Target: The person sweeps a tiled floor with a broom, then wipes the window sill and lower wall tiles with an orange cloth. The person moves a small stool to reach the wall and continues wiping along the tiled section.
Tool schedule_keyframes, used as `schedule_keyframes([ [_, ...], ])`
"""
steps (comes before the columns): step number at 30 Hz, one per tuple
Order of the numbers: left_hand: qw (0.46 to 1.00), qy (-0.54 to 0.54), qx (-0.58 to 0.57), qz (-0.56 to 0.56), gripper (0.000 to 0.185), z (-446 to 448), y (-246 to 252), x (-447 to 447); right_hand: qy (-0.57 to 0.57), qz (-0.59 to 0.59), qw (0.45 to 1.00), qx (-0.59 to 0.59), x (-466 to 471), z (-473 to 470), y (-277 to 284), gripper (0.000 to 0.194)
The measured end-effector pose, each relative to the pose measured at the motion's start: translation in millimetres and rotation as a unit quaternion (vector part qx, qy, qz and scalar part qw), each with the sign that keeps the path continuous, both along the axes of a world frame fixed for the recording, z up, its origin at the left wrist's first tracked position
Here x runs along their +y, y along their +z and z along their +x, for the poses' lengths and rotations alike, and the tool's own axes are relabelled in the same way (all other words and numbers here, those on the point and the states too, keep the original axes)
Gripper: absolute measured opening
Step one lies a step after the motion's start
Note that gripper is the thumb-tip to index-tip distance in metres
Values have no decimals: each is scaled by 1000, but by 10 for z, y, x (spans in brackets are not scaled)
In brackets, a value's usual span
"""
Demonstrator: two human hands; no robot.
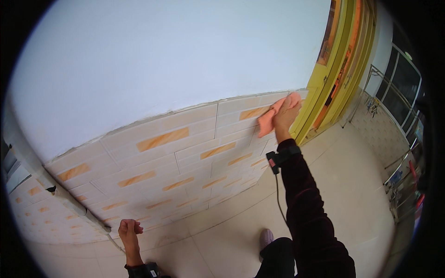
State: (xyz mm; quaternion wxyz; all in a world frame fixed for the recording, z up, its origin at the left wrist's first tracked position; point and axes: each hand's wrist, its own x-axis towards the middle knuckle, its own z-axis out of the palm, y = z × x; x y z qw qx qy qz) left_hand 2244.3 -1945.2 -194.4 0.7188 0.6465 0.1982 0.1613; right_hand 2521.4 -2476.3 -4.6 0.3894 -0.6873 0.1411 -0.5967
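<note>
Flat against the wall tiles (194, 125), my right hand (285, 117) holds an orange cloth (267, 123). The cloth is bunched under the palm, and its ends stick out above and to the lower left. It lies at the top edge of the tiled part, close to the yellow door frame (306, 107). My left hand (129, 230) hangs low at the bottom left, apart from the wall, with its fingers curled in and nothing visible in it. The tiles are pale, with marbled orange bars.
Above the tiles runs a plain white wall (180, 52). A white pipe (66, 198) comes down at the left. Yellow doors (333, 83) stand on the right, beyond them a metal drying rack (393, 83) with hanging clips. My shoe (266, 238) is on the tiled floor (222, 236).
</note>
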Motion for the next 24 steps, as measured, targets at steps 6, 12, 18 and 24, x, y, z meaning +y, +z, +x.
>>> schedule_keyframes([
  [6, 1000, -1, 18, 25, 19, 115, -73, -65, 6, 106, 994, 37, -1373, 550, -81, 67],
  [12, 1000, -20, 9, 20, 18, 159, -96, -136, 25, 52, 996, 68, -1240, 416, -139, 65],
  [18, 1000, -29, 5, 9, 16, 99, -61, -153, 100, 51, 994, -7, 612, -249, -274, 58],
  [24, 1000, -27, 3, 6, 16, 75, -44, -114, 236, -154, 959, -8, 2305, -1078, -515, 57],
])
